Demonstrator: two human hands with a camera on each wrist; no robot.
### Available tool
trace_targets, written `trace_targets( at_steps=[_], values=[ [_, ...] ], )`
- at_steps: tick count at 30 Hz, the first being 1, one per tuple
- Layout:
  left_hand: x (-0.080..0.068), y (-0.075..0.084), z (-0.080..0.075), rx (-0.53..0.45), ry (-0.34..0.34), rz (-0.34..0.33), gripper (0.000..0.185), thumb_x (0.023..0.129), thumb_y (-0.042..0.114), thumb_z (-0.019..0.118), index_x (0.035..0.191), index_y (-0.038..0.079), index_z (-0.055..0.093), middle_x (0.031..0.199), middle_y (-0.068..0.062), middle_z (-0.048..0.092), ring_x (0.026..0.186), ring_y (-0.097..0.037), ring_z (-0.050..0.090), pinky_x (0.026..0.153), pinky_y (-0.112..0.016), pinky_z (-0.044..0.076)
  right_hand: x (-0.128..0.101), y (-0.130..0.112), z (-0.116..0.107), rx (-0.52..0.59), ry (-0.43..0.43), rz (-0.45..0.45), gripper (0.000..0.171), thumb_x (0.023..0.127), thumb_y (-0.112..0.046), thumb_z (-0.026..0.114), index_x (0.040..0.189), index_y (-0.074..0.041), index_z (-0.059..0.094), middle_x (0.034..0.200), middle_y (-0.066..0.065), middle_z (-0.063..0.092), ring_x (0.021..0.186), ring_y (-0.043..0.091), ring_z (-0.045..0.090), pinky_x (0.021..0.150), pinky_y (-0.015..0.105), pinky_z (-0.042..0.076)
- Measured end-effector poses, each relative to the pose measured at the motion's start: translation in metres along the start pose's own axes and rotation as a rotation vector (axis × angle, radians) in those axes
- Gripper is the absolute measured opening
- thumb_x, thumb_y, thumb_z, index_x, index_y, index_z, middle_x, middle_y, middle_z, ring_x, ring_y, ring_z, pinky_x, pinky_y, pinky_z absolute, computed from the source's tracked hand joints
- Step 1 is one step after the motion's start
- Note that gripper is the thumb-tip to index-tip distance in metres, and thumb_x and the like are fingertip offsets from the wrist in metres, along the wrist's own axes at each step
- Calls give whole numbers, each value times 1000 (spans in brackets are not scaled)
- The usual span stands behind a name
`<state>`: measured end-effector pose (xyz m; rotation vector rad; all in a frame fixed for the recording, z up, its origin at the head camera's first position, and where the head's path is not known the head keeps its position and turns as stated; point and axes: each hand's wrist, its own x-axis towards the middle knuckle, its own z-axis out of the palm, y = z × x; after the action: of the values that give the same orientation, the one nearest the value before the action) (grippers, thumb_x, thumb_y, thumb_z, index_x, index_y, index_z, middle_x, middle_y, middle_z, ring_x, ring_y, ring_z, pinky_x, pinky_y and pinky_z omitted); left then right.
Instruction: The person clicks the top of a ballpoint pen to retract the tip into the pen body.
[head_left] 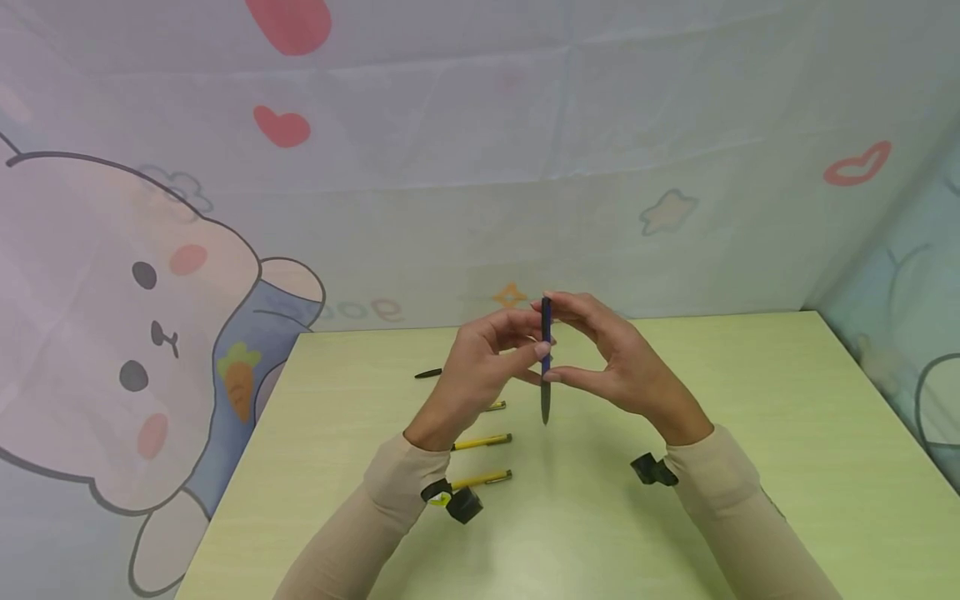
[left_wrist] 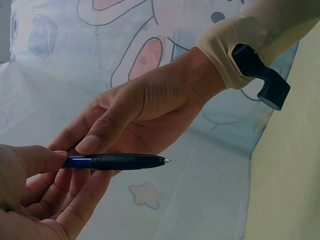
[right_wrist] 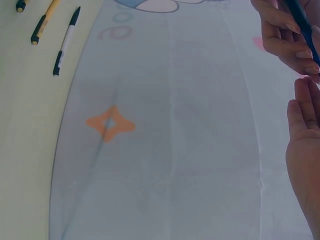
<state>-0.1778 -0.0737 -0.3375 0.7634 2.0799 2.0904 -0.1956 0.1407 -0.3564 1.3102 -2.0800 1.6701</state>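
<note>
The only lettering I can make out is on the pale printed fabric backdrop [head_left: 480, 167] behind the light green worktop [head_left: 750, 467]: a short run of rounded grey letters [head_left: 363, 311] just above the worktop's far edge, reading something like "goog", though it is faint and part of it is cut off. The right wrist view shows the same letters [right_wrist: 116, 31] turned on their side, no clearer. The pens carry no print I can read, and I see no brand, number or label elsewhere.
</note>
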Motion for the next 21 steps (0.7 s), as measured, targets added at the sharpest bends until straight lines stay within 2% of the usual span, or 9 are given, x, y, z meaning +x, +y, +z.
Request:
trace_targets(
  at_steps=[4, 8, 16, 21],
  values=[
    [1, 1, -1, -3, 1, 1, 23, 96, 5, 69, 120, 5, 67, 110, -13, 67, 99, -25, 67, 74, -47, 63, 1, 0, 0, 3, 5, -9, 92, 77, 15, 80, 155, -12, 39, 146, 9, 51, 138, 27, 49, 117, 47, 36],
    [2, 1, -1, 0, -1, 3, 23, 96, 5, 69, 120, 5, 67, 109, -13, 67, 98, -25, 67, 74, -47, 63, 1, 0, 0, 3, 10, -4, 92, 76, 17, 79, 155, -11, 39, 146, 9, 51, 137, 25, 49, 118, 44, 36],
    [1, 3, -1, 0, 1, -3, 22, 96, 4, 69, 118, 5, 68, 108, -13, 68, 97, -25, 67, 74, -47, 63, 2, 2, 1, 16, 20, -37, 93, 73, 22, 79, 153, -3, 38, 144, 17, 51, 136, 26, 50, 118, 40, 37],
    [2, 2, -1, -2, -3, 2, 22, 96, 3, 69, 118, 4, 68, 109, -13, 67, 98, -25, 67, 74, -47, 63, 2, 1, 1, 13, 11, -28, 91, 76, 19, 79, 153, -7, 39, 145, 13, 51, 136, 26, 49, 118, 42, 36]
  ],
)
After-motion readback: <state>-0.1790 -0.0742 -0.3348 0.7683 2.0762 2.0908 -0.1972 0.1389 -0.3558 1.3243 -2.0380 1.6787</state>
